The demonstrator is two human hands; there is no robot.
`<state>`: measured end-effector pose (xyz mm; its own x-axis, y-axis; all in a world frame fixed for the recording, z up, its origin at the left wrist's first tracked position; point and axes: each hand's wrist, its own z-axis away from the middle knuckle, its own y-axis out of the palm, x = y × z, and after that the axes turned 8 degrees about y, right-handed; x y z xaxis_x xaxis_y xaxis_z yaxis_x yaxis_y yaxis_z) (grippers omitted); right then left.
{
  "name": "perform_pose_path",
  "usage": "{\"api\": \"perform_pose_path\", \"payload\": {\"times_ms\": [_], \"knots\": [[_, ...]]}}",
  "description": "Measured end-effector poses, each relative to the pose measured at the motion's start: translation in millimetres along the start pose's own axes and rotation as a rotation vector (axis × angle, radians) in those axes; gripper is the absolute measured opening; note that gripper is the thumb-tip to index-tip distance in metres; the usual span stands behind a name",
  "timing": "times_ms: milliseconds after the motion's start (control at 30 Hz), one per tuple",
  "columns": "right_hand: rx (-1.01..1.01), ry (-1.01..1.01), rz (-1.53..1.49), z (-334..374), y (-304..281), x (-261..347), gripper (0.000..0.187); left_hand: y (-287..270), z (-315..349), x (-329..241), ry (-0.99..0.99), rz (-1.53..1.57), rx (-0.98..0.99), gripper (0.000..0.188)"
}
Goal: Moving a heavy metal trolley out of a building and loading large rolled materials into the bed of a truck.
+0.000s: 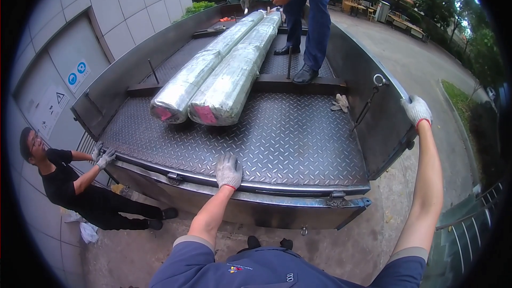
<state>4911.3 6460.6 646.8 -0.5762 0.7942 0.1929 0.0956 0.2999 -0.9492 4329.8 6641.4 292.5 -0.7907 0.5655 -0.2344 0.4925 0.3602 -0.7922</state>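
Observation:
My left hand (229,170), in a pale knitted glove with a red cuff, lies flat with fingers stretched on the rear edge of a truck's diamond-plate bed (298,144). My right hand (416,110), gloved alike, grips the top rear corner of the bed's right side panel (381,122). Ahead of my left hand, two long bundles in silvery wrapping, a left one (208,58) and a right one (234,77), lie side by side along the bed. Pink patches mark their near ends, which rest over a dark crossbeam (325,84).
A co-worker (314,16) stands on the bed, gloved hand near the bundles' far ends. Another person (69,176) holds the bed's rear left corner. The tailgate (288,210) hangs down before me. A loose glove (340,102), upright rod (289,63) and chain (365,109) are at the right.

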Motion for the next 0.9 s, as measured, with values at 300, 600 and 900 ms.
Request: {"api": "perform_pose_path", "payload": {"times_ms": [300, 600, 900], "knots": [[0.026, -0.005, 0.012, 0, 5, 6, 0.055, -2, -3, 1, -0.023, 0.036, 0.055, 0.026], [-0.008, -0.037, 0.023, -5, 13, 9, 0.056, 2, -4, 10, -0.037, 0.021, 0.03, 0.027], [-0.003, -0.049, 0.049, -12, 26, -3, 0.062, 2, 2, 15, -0.038, 0.041, -0.051, 0.026]]}}
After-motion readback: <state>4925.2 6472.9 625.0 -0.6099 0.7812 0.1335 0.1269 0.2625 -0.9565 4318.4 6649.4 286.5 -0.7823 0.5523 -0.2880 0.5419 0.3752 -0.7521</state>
